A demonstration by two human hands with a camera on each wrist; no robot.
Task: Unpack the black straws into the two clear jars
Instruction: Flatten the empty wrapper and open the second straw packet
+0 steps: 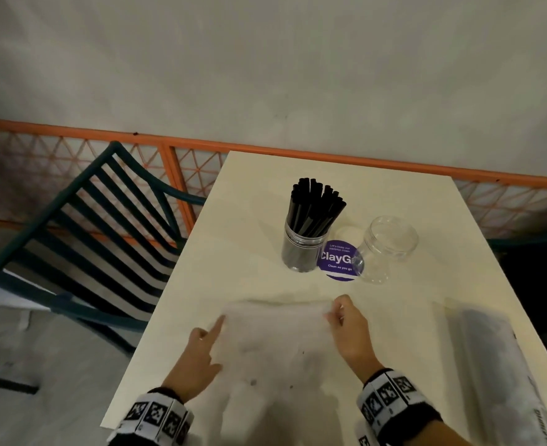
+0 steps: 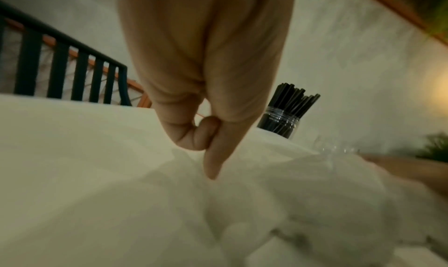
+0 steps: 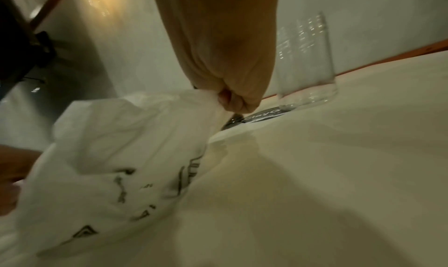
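A clear jar packed with black straws stands at the table's middle back, and shows again in the left wrist view. To its right stands an empty clear jar. An empty translucent plastic bag lies spread in front of me. My right hand pinches its far right corner. My left hand touches its far left corner with a straight index finger, the other fingers curled. A blurred second bag, dark inside, lies at the right.
A round purple sticker lies on the cream table between the jars. A dark slatted chair stands to the left of the table. An orange railing runs behind the table's far edge.
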